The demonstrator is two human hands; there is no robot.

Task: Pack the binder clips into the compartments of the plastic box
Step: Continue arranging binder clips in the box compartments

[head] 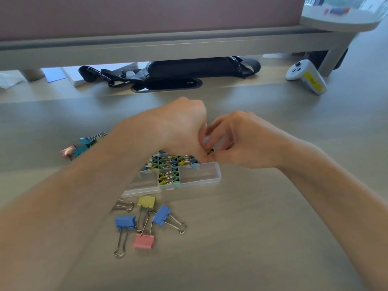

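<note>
A small yellow clip [209,152] is pinched between the fingertips of the left hand [180,131] and the right hand [235,141]. Both are curled tight on it, just above the far right part of the plastic box [210,177]. Middle compartments are packed with small clips [170,164]; the right one looks free. The clip should be lowered flat, lined up with the rows, and released only once seated. Several large clips [125,222] are left on the counter [273,227].
</note>
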